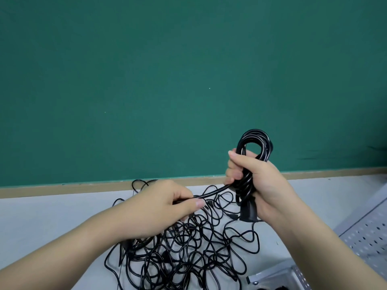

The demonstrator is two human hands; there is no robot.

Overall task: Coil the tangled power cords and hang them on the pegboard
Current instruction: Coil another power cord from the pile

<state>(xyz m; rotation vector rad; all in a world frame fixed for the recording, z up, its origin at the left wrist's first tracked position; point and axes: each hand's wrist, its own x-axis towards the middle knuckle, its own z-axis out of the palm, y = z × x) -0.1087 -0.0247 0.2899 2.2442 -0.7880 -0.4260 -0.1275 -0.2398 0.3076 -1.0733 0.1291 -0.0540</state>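
My right hand grips a coiled black power cord upright above the table, its loops rising over my fingers and its black plug hanging below my palm. The cord's free end runs left from the coil to my left hand, which pinches it between thumb and fingers. Beneath both hands lies a tangled heap of thin black cords on the white table. The grey perforated pegboard shows at the right edge.
A green board with a tan lower frame fills the wall behind the table. A grey metal bracket sits at the bottom right beside the pegboard.
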